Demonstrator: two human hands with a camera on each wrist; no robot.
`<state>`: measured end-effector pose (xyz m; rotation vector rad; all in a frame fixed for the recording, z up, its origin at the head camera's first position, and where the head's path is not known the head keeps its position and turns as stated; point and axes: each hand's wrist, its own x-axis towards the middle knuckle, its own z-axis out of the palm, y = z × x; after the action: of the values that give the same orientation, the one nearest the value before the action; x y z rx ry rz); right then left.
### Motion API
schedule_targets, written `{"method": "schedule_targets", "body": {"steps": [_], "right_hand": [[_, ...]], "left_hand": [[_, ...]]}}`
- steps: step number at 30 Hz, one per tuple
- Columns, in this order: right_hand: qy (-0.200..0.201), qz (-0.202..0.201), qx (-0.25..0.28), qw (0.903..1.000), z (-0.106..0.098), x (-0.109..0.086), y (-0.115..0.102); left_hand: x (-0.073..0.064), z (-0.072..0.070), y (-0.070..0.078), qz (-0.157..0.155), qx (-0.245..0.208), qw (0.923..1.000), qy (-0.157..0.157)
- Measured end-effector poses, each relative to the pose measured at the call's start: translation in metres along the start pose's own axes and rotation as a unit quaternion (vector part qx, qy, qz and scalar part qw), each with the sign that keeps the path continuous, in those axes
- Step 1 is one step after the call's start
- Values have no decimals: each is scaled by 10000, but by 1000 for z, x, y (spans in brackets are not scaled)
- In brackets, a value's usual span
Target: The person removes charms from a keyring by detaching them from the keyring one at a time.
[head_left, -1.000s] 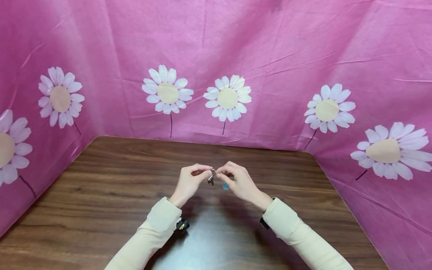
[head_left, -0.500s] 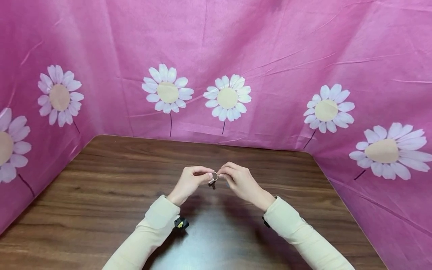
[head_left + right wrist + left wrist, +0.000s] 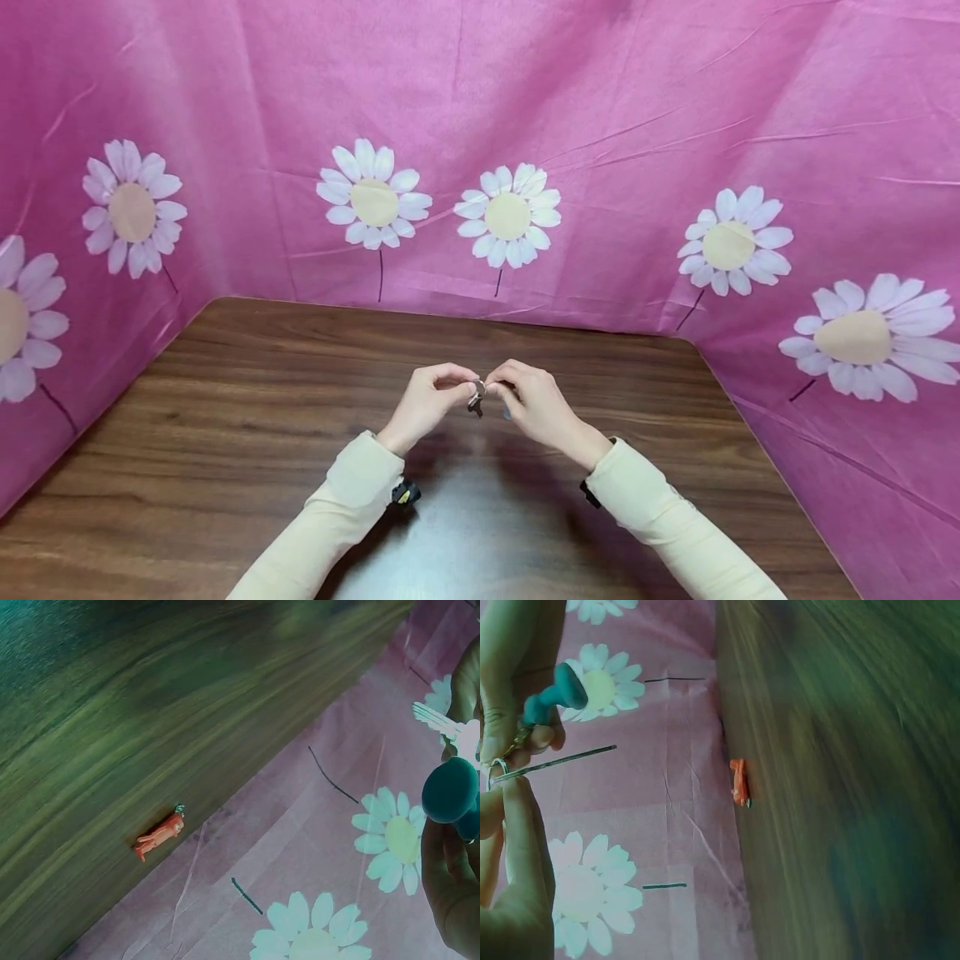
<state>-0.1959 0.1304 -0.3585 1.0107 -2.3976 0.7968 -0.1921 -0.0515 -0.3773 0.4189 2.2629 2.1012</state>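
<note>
Above the middle of the table, my left hand pinches a metal key ring between thumb and fingertips. A key hangs from the ring, and its thin blade points outward in the left wrist view. My right hand pinches the short gold chain of a keychain, right beside the ring. The keychain's teal charm has a rounded flat end. In the head view the right fingers hide most of the charm.
A small orange figure with a green tip lies on the wooden table near its far edge, in both wrist views. A pink cloth with white flowers surrounds the table at the back and sides.
The ring between the hands has turned and shifted slightly right with the key. The blue charm, plain below the right hand one second ago, is now mostly behind the fingers.
</note>
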Motion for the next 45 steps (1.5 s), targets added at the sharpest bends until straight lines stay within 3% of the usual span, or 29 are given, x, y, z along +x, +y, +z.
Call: {"method": "schedule_targets", "body": {"steps": [3,7,9,12,16,24,27,34,45], "right_hand": [[-142,281,165,9994,-1,0,-2],[-261,558,521,9967,0,0,-4],[-297,681,665,9950,-1,0,-5],[-318,862,813,9924,-2,1,-6],[-322,1058,1042,9884,-3,2,-8],[-307,1094,1162,9867,-1,-2,-7],[-257,1008,1080,9887,-1,-2,-5],[-330,840,845,9923,0,-3,-2],[-355,716,878,9929,-3,-6,-1]], "left_hand": [[-3,2,8,456,474,9976,227],[-2,5,2,1472,904,9834,557],[2,6,-7,1991,1122,9718,583],[2,6,-6,2320,1240,9640,385],[2,7,-5,2300,1121,9664,241],[1,9,-9,2115,909,9726,333],[2,8,-9,2222,1020,9692,308],[3,5,-9,2486,1969,9478,326],[2,5,-14,2680,1897,9445,114]]}}
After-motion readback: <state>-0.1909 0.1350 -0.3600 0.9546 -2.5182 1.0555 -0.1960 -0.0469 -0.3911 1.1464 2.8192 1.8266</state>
